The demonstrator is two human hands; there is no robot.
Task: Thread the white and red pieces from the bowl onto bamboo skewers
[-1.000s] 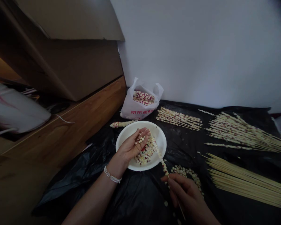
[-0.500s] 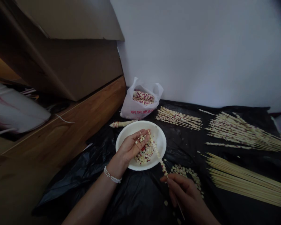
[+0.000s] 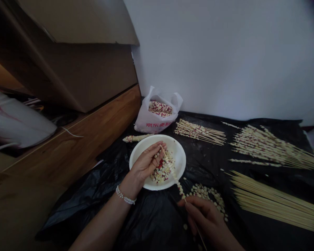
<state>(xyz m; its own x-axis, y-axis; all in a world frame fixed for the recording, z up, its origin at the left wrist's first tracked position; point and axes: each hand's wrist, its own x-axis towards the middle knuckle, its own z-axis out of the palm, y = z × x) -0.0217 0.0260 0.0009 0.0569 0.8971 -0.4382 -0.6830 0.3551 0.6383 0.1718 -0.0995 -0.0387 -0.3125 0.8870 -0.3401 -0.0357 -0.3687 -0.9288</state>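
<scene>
My right hand [image 3: 205,214] pinches the lower part of a thin wooden skewer [image 3: 176,179], which slants up and left with pale and dark red corn kernels threaded along it. Over the white bowl [image 3: 181,170], my left hand [image 3: 146,160] is cupped with its fingers curled around loose kernels. The skewer's bare tip reaches the thumb and fingertips of this hand; whether a kernel is pinched there I cannot make out. Below, in the bowl, lies a heap of loose corn kernels [image 3: 162,174], partly hidden by the left hand.
Behind the bowl stand a white plastic bag [image 3: 157,120] of corn cobs and a cob [image 3: 136,138]. To the right lie kernel-covered skewers [image 3: 196,130], a larger bundle [image 3: 261,146] and bare skewers [image 3: 274,200]. Scattered kernels [image 3: 206,193] rest on black plastic sheeting [image 3: 146,223].
My left fingers have curled inward from a flatter, more open palm, covering the kernels. The skewer and its tip have shifted slightly left, toward the left fingertips.
</scene>
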